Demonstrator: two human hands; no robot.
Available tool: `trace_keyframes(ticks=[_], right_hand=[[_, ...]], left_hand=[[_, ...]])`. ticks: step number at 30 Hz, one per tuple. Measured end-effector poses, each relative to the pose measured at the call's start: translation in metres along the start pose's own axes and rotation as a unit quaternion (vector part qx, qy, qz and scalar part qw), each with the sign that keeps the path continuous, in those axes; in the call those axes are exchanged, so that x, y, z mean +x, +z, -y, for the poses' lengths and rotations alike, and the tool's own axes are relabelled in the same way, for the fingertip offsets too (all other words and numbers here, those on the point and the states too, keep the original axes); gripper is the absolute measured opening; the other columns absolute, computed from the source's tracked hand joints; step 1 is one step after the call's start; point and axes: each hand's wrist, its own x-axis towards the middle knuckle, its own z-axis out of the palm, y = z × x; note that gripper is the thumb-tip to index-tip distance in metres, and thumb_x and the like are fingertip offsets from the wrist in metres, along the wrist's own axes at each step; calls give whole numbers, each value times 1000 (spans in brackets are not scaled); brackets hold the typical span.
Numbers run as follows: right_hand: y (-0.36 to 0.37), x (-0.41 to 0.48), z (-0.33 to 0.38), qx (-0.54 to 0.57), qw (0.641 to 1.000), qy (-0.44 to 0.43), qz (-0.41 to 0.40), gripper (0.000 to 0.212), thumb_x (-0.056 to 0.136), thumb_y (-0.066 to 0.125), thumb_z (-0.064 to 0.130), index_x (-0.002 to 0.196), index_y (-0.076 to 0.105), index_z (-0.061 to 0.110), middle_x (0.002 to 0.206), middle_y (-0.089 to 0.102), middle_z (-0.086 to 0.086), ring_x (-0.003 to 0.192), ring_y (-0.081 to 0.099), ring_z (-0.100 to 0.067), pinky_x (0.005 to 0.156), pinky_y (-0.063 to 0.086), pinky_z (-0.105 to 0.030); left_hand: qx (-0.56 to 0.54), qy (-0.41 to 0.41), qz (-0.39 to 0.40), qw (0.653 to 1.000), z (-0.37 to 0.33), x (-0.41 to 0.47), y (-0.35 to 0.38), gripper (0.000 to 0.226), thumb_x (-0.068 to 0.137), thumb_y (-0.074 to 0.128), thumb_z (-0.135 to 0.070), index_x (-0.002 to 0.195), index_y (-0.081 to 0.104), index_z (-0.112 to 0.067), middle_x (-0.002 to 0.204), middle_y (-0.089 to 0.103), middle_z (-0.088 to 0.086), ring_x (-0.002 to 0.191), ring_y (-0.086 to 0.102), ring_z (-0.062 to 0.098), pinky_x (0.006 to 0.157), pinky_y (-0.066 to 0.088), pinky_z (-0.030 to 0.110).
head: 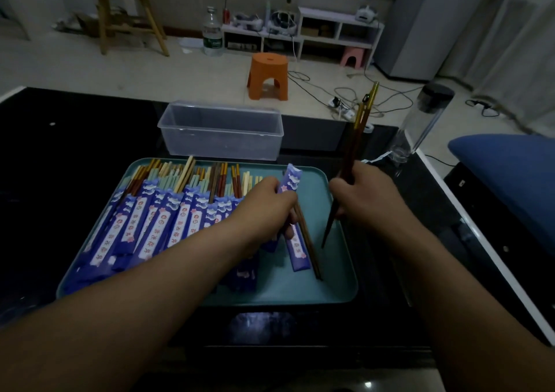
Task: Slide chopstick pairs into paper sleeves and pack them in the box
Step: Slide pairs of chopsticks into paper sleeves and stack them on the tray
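Note:
A teal tray (336,286) on the dark table holds several chopstick pairs in blue paper sleeves (156,220), laid side by side across its left and middle. My left hand (267,205) grips a blue sleeve (295,241) over the tray's right part, with a dark chopstick (309,247) lying beside it. My right hand (363,193) holds a dark brown chopstick pair with gold tops (356,139) nearly upright, tips down near the tray's right side. A clear plastic box (220,130) stands just behind the tray.
A clear tall bottle with a black cap (426,118) stands at the table's right far corner. A blue cushion (507,175) lies to the right. On the floor beyond are an orange stool (268,76), cables and a low shelf.

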Motion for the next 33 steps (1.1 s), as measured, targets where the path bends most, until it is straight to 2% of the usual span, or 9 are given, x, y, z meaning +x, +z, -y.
trace_keyframes(ticks=[5, 9, 13, 18, 20, 23, 25, 28, 33], right_hand=[[12, -1, -2, 4, 998, -53, -20, 8, 93, 61, 29, 86, 59, 26, 80, 69, 0, 69, 72, -22, 70, 62, -51], [20, 1, -14, -25, 999, -34, 12, 10, 89, 65, 32, 84, 58, 29, 79, 69, 2, 71, 71, -20, 71, 62, -50], [14, 6, -11, 24, 998, -44, -33, 21, 101, 60, 43, 90, 63, 26, 81, 71, 0, 71, 72, -16, 72, 63, -49], [20, 6, -21, -11, 999, -29, 11, 28, 101, 56, 50, 86, 61, 27, 81, 70, 2, 73, 72, -19, 73, 62, -49], [13, 7, -17, 31, 999, -19, -7, 27, 105, 54, 46, 90, 62, 24, 82, 70, -1, 71, 72, -18, 65, 62, -37], [-3, 10, -9, 160, 986, -9, -48, 32, 108, 50, 41, 101, 61, 11, 85, 69, -7, 71, 73, -20, 53, 55, -21], [-10, 11, -8, 255, 965, -2, -57, 34, 108, 49, 41, 104, 58, 9, 86, 69, -9, 69, 73, -21, 55, 58, -23], [-15, 13, -7, 381, 922, 12, -68, 28, 108, 49, 42, 100, 55, 16, 78, 66, -3, 64, 67, -18, 57, 55, -29], [-16, 14, -4, 452, 891, 20, -43, 29, 108, 49, 41, 98, 54, 15, 67, 64, 5, 61, 64, -15, 57, 52, -29]], left_hand=[[35, -14, 5, 999, 3, -1, 2, 14, 105, 43, -25, 107, 53, -15, 78, 67, 10, 60, 62, 20, 65, 51, 36], [25, -18, 25, 999, 3, -2, 1, 23, 108, 40, -27, 114, 55, -11, 77, 64, 11, 66, 60, 25, 68, 49, 40], [-49, -44, 58, 996, 1, -5, -1, 24, 109, 39, -22, 121, 57, -11, 81, 59, 11, 63, 60, 20, 65, 49, 35], [-174, -87, 104, 975, 2, -10, -5, 30, 104, 38, -8, 127, 57, -9, 89, 60, 14, 66, 58, 22, 58, 48, 32], [-192, -96, 109, 971, 1, -13, -8, 30, 105, 39, -9, 127, 58, -6, 82, 59, 12, 61, 52, 20, 56, 42, 31], [-204, -117, 130, 963, 2, -15, -13, 45, 111, 39, -41, 120, 66, -6, 72, 55, 7, 57, 47, 19, 54, 35, 30], [-198, -122, 146, 962, 4, -14, -15, 58, 108, 35, -56, 113, 69, -9, 70, 53, 5, 57, 45, 18, 53, 33, 29], [-197, -129, 163, 958, 7, -15, -18, 59, 107, 36, -60, 107, 68, -10, 70, 52, 3, 56, 45, 17, 53, 33, 29], [-206, -131, 226, 943, 9, -17, -22, 52, 106, 39, -59, 99, 62, -13, 75, 49, 4, 57, 42, 16, 52, 32, 27]])
